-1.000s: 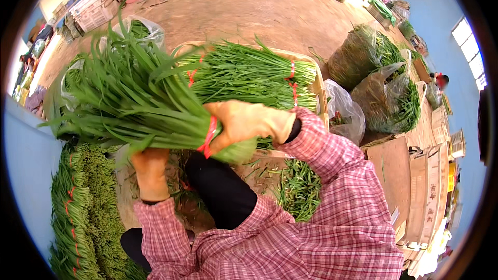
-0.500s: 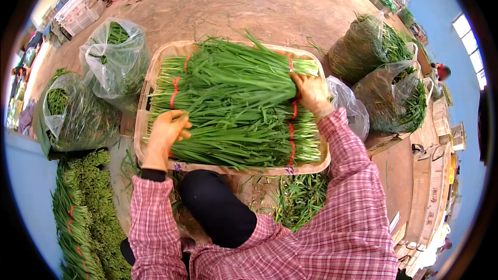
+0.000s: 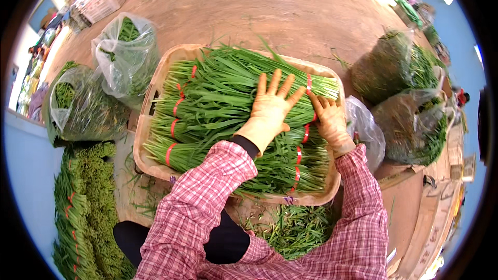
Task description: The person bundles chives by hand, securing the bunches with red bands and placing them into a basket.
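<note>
A shallow tan tray (image 3: 147, 105) holds several bundles of long green chive-like leaves (image 3: 218, 91), each tied with red bands. My left hand (image 3: 270, 109), in a tan glove, lies flat with fingers spread on top of the bundles near the middle of the tray. My right hand (image 3: 330, 122), also gloved, rests on the right ends of the bundles beside a red band, close to the tray's right rim. Neither hand grips anything. My sleeves are pink plaid.
Clear plastic bags of greens (image 3: 124, 52) stand left of the tray, more bags (image 3: 404, 83) to the right. A pile of tied green bundles (image 3: 83, 212) lies at the lower left. Loose leaves (image 3: 290, 231) lie below the tray. Cardboard boxes (image 3: 415, 212) sit at the right.
A second ago I held a large bundle up in both hands. It now lies in the tray, and my left hand has moved from the tray's left side to the middle.
</note>
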{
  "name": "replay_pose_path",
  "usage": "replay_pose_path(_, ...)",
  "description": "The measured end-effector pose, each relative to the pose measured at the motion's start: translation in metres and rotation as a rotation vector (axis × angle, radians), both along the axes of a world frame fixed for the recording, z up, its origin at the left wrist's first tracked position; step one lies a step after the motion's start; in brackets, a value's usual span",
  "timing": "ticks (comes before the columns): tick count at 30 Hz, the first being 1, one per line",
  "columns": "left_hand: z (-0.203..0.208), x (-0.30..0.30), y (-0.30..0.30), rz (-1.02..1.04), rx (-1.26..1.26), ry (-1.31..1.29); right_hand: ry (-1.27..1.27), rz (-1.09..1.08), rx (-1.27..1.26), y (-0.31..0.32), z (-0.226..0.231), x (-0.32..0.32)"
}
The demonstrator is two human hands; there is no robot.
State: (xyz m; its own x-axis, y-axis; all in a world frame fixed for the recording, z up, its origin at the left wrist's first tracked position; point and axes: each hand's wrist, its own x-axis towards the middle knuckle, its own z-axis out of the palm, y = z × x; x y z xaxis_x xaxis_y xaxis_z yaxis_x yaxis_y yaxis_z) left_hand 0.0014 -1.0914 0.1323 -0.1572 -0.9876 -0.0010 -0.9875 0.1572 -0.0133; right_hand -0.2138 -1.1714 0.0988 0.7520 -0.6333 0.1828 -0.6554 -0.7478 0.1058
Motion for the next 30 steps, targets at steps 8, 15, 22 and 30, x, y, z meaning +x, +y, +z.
replay_pose_path(8, -0.057, 0.021, -0.008, 0.177, 0.159, 0.133, 0.07, -0.041, -0.107, -0.015, -0.04, 0.001)
replay_pose_path(15, -0.02, 0.05, 0.022, 0.158, 0.286, 0.023, 0.145, -0.076, 0.034, -0.016, -0.033, -0.003)
replay_pose_path(22, -0.046, 0.152, 0.045, 0.562, -0.379, 0.864, 0.42, -0.236, 0.109, -0.004, -0.015, 0.013)
replay_pose_path(30, -0.037, 0.154, 0.0, 0.724, -0.381, 0.701, 0.31, -0.227, 0.08, 0.001, -0.031, 0.01)
